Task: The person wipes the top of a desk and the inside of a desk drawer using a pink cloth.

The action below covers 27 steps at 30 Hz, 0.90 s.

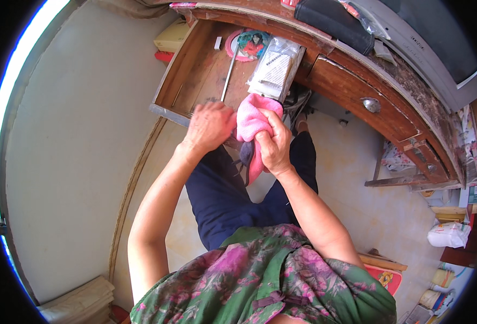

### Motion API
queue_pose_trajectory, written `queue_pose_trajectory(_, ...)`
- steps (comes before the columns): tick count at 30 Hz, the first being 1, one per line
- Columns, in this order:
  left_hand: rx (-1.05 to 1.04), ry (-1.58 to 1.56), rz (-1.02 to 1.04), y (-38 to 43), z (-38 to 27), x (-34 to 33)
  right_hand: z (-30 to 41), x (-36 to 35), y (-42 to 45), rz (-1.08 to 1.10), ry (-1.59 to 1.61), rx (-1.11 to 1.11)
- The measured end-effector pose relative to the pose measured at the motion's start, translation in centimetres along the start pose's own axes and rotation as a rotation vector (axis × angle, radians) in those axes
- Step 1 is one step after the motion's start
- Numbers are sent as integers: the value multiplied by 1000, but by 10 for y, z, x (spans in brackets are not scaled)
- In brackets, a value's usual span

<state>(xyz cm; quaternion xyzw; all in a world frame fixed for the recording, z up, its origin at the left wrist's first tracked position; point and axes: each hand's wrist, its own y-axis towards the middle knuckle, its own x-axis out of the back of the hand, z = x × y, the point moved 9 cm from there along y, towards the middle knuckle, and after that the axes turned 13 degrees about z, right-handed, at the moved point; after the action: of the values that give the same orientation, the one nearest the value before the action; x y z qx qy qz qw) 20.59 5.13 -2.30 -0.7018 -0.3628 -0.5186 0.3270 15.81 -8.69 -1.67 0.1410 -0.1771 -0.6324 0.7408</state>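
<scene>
My right hand (275, 146) grips a bunched pink cloth (254, 117) with dark trim. The cloth hangs over the front of a pulled-out wooden drawer (206, 81), and its lower end drops between my knees. At the drawer's front edge is my left hand (211, 126), its back towards me and its fingers curled. A bit of pink shows by its fingertips, but whether they hold it is hidden. In the drawer lie a thin metal rod (230, 73), a round pink-rimmed item with a picture (252, 44), a small white block (218, 43) and a plastic-wrapped packet (275, 67).
The wooden desk (343, 93) carries a grey television (428, 52) and a black case (331, 24). To the drawer's right is a shut drawer with a metal knob (370, 105). A pale wall (72, 121) rises on the left. A yellow box (173, 36) stands beyond the drawer.
</scene>
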Motion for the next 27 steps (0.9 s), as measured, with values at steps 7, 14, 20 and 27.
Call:
queue_pose_trajectory(7, 180, 9, -230, -22, 42, 13, 31, 44, 15, -124, 91, 11)
queue_pose_trajectory(14, 187, -7, -280, -25, 42, 11, 38, 47, 41, -102, -694, 58)
queue_pose_trajectory(20, 171, -154, -417, -28, 49, 14, 42, -30, -27, 179, -922, 123)
queue_pose_trajectory(27, 221, -437, -535, -32, 65, 13, 42, -38, -11, 239, -803, 34)
